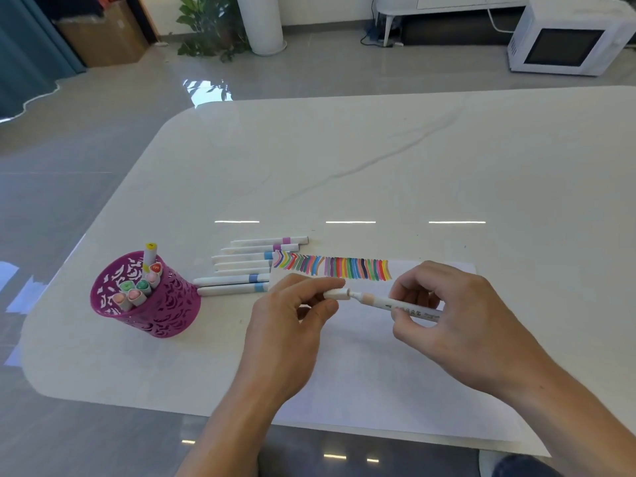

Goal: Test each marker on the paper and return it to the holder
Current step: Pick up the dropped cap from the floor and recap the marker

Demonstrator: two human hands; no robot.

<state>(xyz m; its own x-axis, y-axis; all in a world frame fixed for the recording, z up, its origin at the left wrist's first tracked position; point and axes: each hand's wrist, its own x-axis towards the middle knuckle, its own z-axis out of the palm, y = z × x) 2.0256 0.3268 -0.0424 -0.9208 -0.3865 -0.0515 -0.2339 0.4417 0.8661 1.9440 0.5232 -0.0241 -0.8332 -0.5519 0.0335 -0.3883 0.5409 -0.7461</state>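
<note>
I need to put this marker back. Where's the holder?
In the head view, the purple holder stands on the table, far left, beside the loose markers.

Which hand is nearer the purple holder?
Left. The left hand pinches the marker cap right of the holder; the right hand grips the marker barrel farther right, over the paper.

I have my left hand (292,315) pinching the cap (336,293) between thumb and fingertips, my right hand (457,321) curled round the marker (413,309), both forearms bare.

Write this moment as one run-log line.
left hand: pinches cap | right hand: holds marker | cap: at marker tip | paper: under hands
</note>
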